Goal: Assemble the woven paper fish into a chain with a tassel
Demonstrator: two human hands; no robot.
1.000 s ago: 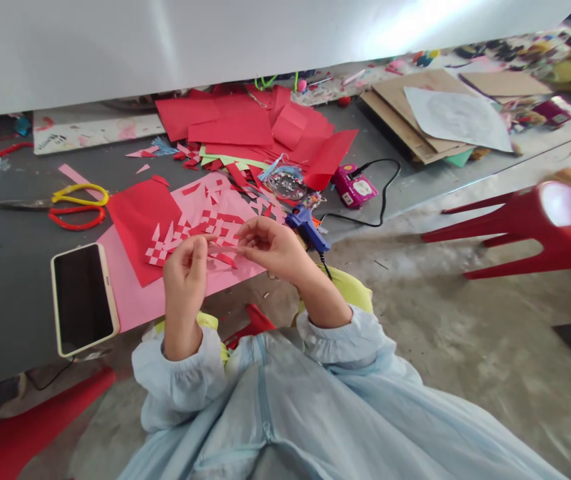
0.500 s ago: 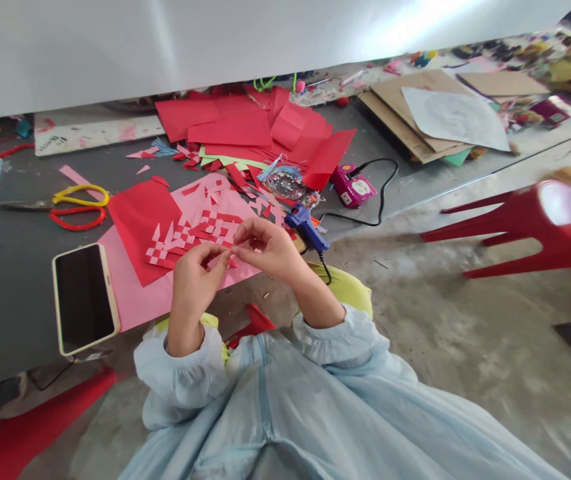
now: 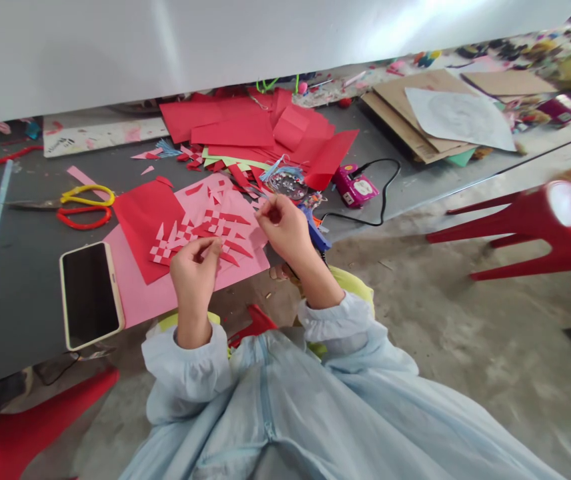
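My left hand (image 3: pixel 194 267) is closed in a pinch at the near edge of a woven red and pink paper piece (image 3: pixel 200 233), which lies on a pink sheet (image 3: pixel 165 293) over a red sheet (image 3: pixel 140 217). What its fingertips grip looks like a thin paper strip, too small to be sure of. Farther back, my right hand (image 3: pixel 285 230) is raised a little, fingers pinched together on something small that I cannot make out. Just behind that hand lies a blue glue gun (image 3: pixel 317 233), partly hidden by it.
A phone (image 3: pixel 90 293) lies face up at the table's near left. Yellow and red scissors (image 3: pixel 83 207) sit left of the red sheet. Red paper sheets (image 3: pixel 250 127) are piled at the back, cardboard (image 3: pixel 415 100) at the right, a red stool (image 3: pixel 530 227) on the floor.
My hands have parted: the right hand moved back and up toward the scraps near the glue gun, while the left hand lowered onto the edge of the woven piece.
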